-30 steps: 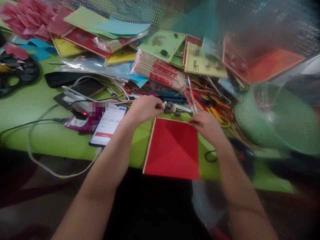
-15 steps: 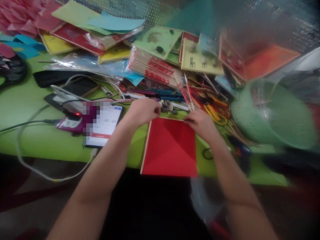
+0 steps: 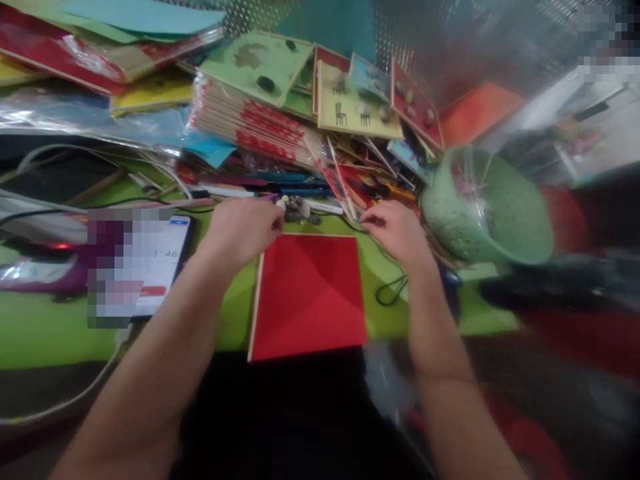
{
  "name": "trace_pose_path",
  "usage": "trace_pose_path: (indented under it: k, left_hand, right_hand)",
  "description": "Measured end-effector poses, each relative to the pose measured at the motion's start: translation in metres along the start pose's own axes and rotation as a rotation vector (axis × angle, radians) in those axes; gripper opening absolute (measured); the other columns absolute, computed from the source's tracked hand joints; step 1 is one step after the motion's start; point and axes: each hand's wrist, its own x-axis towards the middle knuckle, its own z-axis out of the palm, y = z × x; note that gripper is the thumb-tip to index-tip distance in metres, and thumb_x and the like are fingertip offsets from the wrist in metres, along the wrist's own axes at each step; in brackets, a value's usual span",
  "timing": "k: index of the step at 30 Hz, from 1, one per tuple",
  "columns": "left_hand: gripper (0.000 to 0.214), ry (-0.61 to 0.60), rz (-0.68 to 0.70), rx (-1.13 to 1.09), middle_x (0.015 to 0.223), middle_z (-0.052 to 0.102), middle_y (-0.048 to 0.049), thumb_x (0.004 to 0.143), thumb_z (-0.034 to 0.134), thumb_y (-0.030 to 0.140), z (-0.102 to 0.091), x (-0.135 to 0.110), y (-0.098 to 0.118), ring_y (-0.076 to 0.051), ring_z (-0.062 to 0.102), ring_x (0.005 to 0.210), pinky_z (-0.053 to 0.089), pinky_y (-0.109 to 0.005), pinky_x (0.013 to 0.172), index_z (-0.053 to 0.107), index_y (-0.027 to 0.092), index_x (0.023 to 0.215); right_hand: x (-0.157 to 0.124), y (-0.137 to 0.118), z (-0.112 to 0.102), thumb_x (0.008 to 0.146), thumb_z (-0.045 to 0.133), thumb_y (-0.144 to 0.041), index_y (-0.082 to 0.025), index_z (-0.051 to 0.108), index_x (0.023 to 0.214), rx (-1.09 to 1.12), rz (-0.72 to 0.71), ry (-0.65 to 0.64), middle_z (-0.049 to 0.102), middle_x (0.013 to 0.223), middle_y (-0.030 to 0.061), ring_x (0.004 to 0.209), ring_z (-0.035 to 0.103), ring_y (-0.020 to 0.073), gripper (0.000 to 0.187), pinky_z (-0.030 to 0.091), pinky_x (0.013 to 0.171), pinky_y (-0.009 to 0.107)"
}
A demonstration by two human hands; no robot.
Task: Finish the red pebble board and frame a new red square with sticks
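A red square board lies on the green table in front of me, its near edge past the table's edge. My left hand rests at the board's far left corner, fingers curled, fingertips beside several small grey pebbles. My right hand sits at the board's far right corner, fingers pinched together near thin sticks; what they hold, if anything, I cannot make out.
A phone with a timer lies left of the board, with cables around it. A stack of red-edged boards and decorated cards crowd the back. A green basket stands at the right.
The view has swung right and down, so everything sits further left in the picture. Both hands stay at the board's far corners; the right hand has shifted slightly beyond the corner.
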Motion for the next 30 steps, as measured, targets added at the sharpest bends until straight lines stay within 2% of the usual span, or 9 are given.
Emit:
trace_pose_path:
  k: [5,9,13,20,25,30]
  left_hand:
    - [0.013,0.000,0.004,0.030,0.085,0.074,-0.0055,0.078,0.060,0.025,-0.001,-0.001,0.001,-0.029,0.068,0.086,0.048,-0.037,0.077,0.073,0.027,0.079]
    - [0.013,0.008,0.000,0.002,0.085,0.073,-0.0061,0.077,0.060,0.024,0.000,-0.001,0.003,-0.030,0.068,0.087,0.048,-0.039,0.078,0.073,0.026,0.079]
    - [0.017,0.013,0.029,0.000,0.091,0.074,-0.0075,0.079,0.057,0.023,0.001,-0.002,0.004,-0.030,0.068,0.092,0.048,-0.038,0.081,0.073,0.025,0.082]
    - [0.018,0.078,-0.013,-0.082,0.097,0.074,-0.0086,0.083,0.055,0.022,-0.004,-0.002,-0.005,-0.030,0.066,0.098,0.047,-0.038,0.084,0.072,0.023,0.087]
    - [0.014,0.113,-0.058,-0.031,0.094,0.075,-0.0063,0.083,0.059,0.025,-0.005,0.001,-0.009,-0.026,0.066,0.092,0.047,-0.034,0.078,0.073,0.025,0.084]
    - [0.009,0.088,-0.108,-0.101,0.086,0.075,-0.0028,0.078,0.067,0.030,-0.011,0.002,-0.020,-0.025,0.067,0.088,0.046,-0.031,0.074,0.073,0.027,0.084]
  right_hand:
    - [0.001,-0.001,0.010,0.090,0.068,-0.019,-0.024,0.074,0.083,-0.029,-0.038,-0.147,0.072,0.088,0.0034,0.089,0.063,0.0225,0.011,0.046,0.080,0.038]
    - [0.003,-0.001,0.018,0.090,0.068,-0.019,-0.024,0.074,0.082,-0.076,-0.048,-0.195,0.071,0.087,0.0037,0.090,0.063,0.0233,0.011,0.045,0.079,0.038]
    - [0.003,-0.001,0.017,0.091,0.068,-0.021,-0.024,0.074,0.085,-0.066,-0.030,-0.158,0.072,0.089,0.0037,0.090,0.063,0.0228,0.009,0.044,0.079,0.038]
    - [0.002,-0.002,0.007,0.093,0.064,-0.029,-0.023,0.074,0.088,-0.031,0.009,0.014,0.072,0.088,0.0058,0.090,0.063,0.0253,0.012,0.045,0.081,0.039]
    - [0.003,-0.001,0.015,0.093,0.065,-0.029,-0.024,0.073,0.087,-0.013,-0.037,-0.016,0.073,0.090,0.0052,0.089,0.063,0.0245,0.011,0.045,0.079,0.038]
    - [0.003,0.000,0.019,0.092,0.065,-0.028,-0.023,0.073,0.088,0.006,-0.057,-0.055,0.073,0.091,0.0050,0.088,0.063,0.0240,0.010,0.046,0.079,0.038]
